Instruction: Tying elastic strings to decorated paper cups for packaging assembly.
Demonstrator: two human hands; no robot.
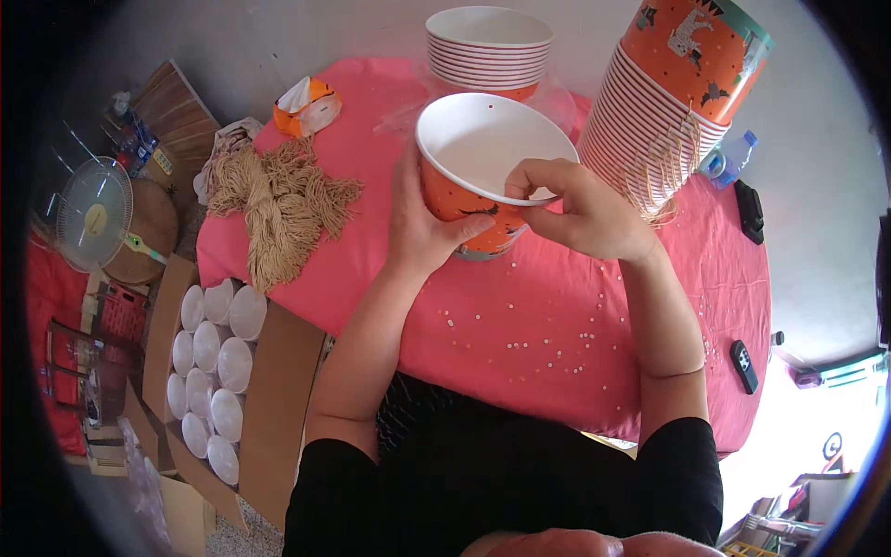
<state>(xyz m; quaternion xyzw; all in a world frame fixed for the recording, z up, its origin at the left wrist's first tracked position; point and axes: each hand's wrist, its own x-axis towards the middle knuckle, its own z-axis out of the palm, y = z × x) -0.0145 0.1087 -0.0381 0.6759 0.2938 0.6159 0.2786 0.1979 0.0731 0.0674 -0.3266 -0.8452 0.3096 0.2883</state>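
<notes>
An orange paper bucket (444, 192) with a white inside and dark printed figures is tilted over the table, its mouth facing up toward me. My left hand (416, 218) is wrapped round its left side, thumb across the front. At the near right of the rim, my right hand (571, 209) is closed, with curled fingers over the edge and the thumb outside. Whether anything small is pinched there is hidden. A small dark red dot, perhaps a hole, shows inside the far rim. Tan cord (278, 213) lies in a loose bundle to the left.
Nested white-rimmed buckets (489, 56) stand behind, and a taller orange stack (650, 121) with cords hanging from it leans at right. Small white paper dots (548, 353) litter the pink tablecloth (464, 334). A cardboard box (288, 371) of white cups stands at lower left.
</notes>
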